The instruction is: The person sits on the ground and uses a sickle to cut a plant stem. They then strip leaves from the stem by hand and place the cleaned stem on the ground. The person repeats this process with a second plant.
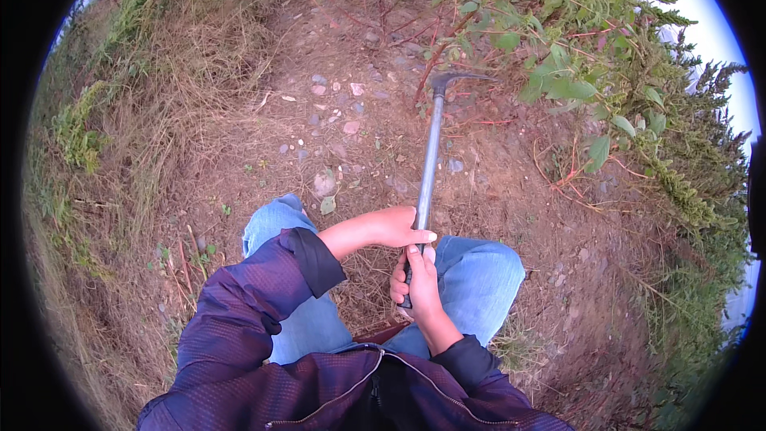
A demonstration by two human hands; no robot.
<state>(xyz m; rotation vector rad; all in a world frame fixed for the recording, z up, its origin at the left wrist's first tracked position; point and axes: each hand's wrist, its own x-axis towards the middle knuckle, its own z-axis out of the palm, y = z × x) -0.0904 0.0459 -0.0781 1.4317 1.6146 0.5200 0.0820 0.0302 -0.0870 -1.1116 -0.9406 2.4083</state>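
Note:
A sickle-like hand tool with a metal shaft (429,161) points away from me over the soil, its dark curved blade (458,77) turned to the right beside the reddish base of a plant stem (429,73). My right hand (422,284) is closed around the dark grip at the near end. Just above it, my left hand (398,227) lies across the handle with its fingers around the far side, partly hidden. Both hands are between my knees, in front of the open zip of my jacket.
Leafy weeds (562,78) lean in from the upper right, with dense tall plants (688,191) along the right. Dry grass (197,60) covers the left side. Small stones (352,127) lie scattered on the bare soil, and short cut-looking stems (187,263) stand left of my knee.

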